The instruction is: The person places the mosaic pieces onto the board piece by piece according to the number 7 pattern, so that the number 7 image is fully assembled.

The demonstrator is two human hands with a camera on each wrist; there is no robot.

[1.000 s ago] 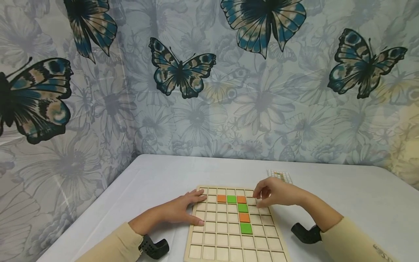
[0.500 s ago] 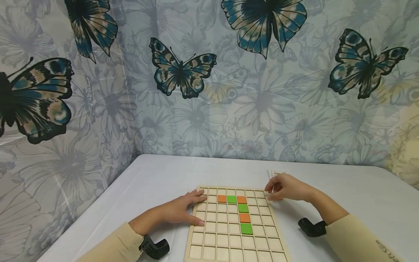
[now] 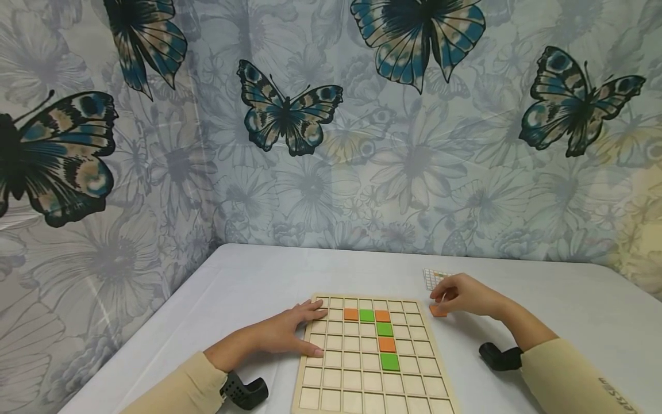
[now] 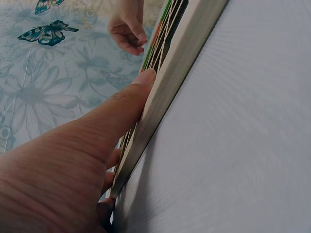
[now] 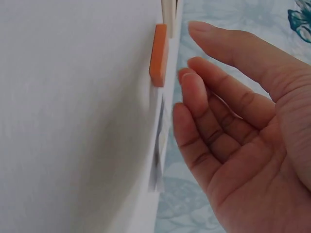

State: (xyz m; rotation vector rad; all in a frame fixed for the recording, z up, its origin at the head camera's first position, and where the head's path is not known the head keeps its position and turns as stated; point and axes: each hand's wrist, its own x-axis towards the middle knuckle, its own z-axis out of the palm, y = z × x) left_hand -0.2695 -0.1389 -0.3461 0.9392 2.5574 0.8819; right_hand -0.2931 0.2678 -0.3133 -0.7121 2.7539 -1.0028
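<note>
A wooden grid board [image 3: 331,380] lies on the table, with several orange and green square tiles set in its cells. My left hand [image 3: 281,330] rests on its left edge with fingers spread; in the left wrist view the thumb [image 4: 124,99] lies on the rim. One loose orange tile [image 3: 438,311] lies on the table just right of the board's far corner. Close over that tile hovers my right hand [image 3: 468,296], fingers loosely bent. The right wrist view shows nothing between its thumb and fingers, with the orange tile [image 5: 159,56] apart from them.
A small printed grid card [image 3: 431,278] lies behind the right hand, partly hidden by it. The white-covered table [image 3: 269,270] meets a butterfly-patterned cloth [image 3: 414,190] at the back. Black wrist cameras [image 3: 245,392] hang below both wrists.
My right hand has moved right, from over the board's far right cells to beside the board. The orange tile beneath it has come into view. The left hand has stayed put.
</note>
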